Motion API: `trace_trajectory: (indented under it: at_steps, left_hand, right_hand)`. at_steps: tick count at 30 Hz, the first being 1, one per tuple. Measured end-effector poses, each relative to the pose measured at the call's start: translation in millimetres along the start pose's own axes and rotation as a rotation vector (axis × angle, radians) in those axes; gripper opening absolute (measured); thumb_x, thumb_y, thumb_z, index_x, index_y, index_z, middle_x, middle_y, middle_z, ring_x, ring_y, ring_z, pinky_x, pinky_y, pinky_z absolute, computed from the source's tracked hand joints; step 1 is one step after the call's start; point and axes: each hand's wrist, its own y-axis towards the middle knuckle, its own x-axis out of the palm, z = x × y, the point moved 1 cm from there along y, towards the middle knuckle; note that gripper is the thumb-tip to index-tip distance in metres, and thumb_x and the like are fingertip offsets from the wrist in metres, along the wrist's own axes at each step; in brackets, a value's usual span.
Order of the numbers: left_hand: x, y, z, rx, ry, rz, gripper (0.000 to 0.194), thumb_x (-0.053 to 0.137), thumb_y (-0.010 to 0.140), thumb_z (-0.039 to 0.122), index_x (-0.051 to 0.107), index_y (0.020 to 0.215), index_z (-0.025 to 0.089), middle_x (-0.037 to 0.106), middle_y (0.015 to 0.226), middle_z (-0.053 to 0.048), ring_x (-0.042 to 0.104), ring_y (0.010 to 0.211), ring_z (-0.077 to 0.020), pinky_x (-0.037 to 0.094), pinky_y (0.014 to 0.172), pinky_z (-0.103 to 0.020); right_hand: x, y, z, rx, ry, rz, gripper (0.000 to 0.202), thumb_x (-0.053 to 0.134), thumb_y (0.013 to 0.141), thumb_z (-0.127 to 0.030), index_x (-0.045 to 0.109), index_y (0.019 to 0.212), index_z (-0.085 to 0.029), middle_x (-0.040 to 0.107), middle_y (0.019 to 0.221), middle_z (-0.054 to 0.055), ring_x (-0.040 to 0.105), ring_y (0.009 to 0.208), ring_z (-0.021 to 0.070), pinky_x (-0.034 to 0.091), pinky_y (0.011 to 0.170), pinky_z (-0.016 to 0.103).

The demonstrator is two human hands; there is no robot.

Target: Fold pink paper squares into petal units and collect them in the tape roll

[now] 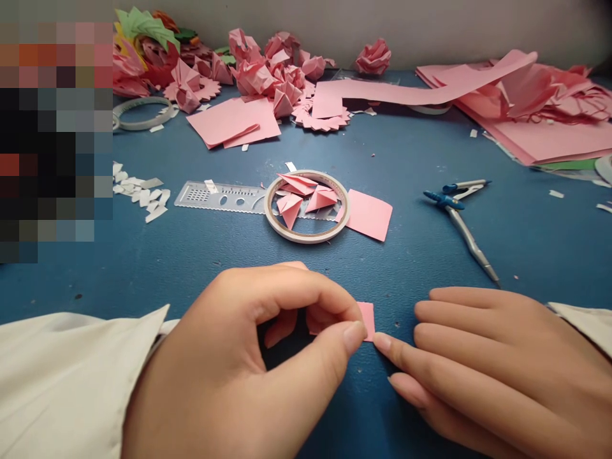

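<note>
At the upper left of the frame we see one roll of tape [146,116] beside a heap of folded pink paper [248,60], too tangled for us to count. Below it, at the left, lie curled white paper scraps [143,191]. Our left hand [229,357] fills the lower left and centre, its thumb and index finger pinched on one pink paper piece [367,319]. That piece sits at lower centre, over the worktop [401,274]; its long axis seems to run left to right, though our fingers cover much of it, and its straight short end points right. Above, in mid-frame, one clear stencil ruler [220,197] also lies nearly left to right, passing under one tape ring [307,240]. We count three folded pink points [321,199] inside that ring, and one pink rectangle [370,217] partly beneath its right side. Right of centre lies one drawing compass [461,217], its leg slanting down to the right. Our right hand [497,357], at lower right, has its fingers stretched out leftward, the index tip at the piece's lower right corner. Pink sheets [549,140] spread across the upper right.
</note>
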Motion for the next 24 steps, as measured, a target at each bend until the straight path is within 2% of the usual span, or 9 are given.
trace_trajectory:
  at_steps: [2,5,11,14,19,24]
  left_hand:
    - [-0.8,-0.2,0.3,0.008,0.013,-0.026,0.031,0.061,0.098,0.021,0.080,0.077,0.032,0.058,0.064,0.011,0.049,0.053,-0.0055,0.041,0.052,-0.005]
    - [-1.8,1.8,0.0,0.012,0.048,-0.035,0.031,0.060,0.098,0.021,0.072,0.071,0.028,0.059,0.064,0.009,0.051,0.053,-0.0071,0.043,0.050,-0.008]
    - [-1.8,3.5,-1.3,0.040,0.085,-0.038,0.030,0.057,0.096,0.022,0.073,0.071,0.029,0.060,0.064,0.010,0.052,0.053,-0.0064,0.042,0.049,-0.009]
    - [-2.6,2.7,0.1,0.033,0.119,-0.022,0.031,0.057,0.097,0.021,0.071,0.070,0.027,0.059,0.062,0.008,0.051,0.051,-0.0082,0.041,0.047,-0.013]
    - [-3.6,8.2,1.0,0.181,0.387,-0.122,0.021,0.079,0.097,0.036,0.080,0.079,0.026,0.068,0.065,0.001,0.070,0.068,-0.0212,0.057,0.058,-0.025]
    - [-3.7,15.3,-1.1,0.230,0.449,-0.145,0.025,0.082,0.098,0.048,0.085,0.085,0.026,0.071,0.066,-0.001,0.076,0.078,-0.0257,0.062,0.064,-0.028]
  right_hand:
    - [-2.6,6.1,1.5,-0.006,0.016,0.006,0.027,0.062,0.121,-0.016,0.078,0.099,-0.016,0.061,0.068,-0.005,0.051,0.060,0.0144,0.045,0.056,0.036]
    - [-5.4,9.2,1.3,-0.002,0.019,0.009,0.033,0.058,0.122,-0.015,0.079,0.096,-0.015,0.061,0.067,-0.005,0.050,0.059,0.0142,0.045,0.053,0.036]
    - [-5.4,9.3,-0.4,-0.002,0.020,0.011,0.036,0.056,0.123,-0.014,0.080,0.095,-0.015,0.059,0.066,-0.005,0.050,0.058,0.0135,0.044,0.052,0.035]
    - [-3.3,10.8,-0.2,0.000,0.018,0.028,0.039,0.053,0.124,-0.014,0.079,0.096,-0.016,0.059,0.065,-0.005,0.049,0.059,0.0132,0.044,0.055,0.034]
    - [-4.0,12.6,0.6,0.003,-0.003,0.039,0.042,0.049,0.125,-0.012,0.077,0.093,-0.016,0.061,0.065,-0.004,0.052,0.059,0.0141,0.046,0.056,0.035]
    - [-5.1,9.6,0.0,0.002,0.009,0.028,0.042,0.049,0.125,-0.012,0.079,0.096,-0.016,0.061,0.065,-0.005,0.052,0.058,0.0136,0.048,0.057,0.035]
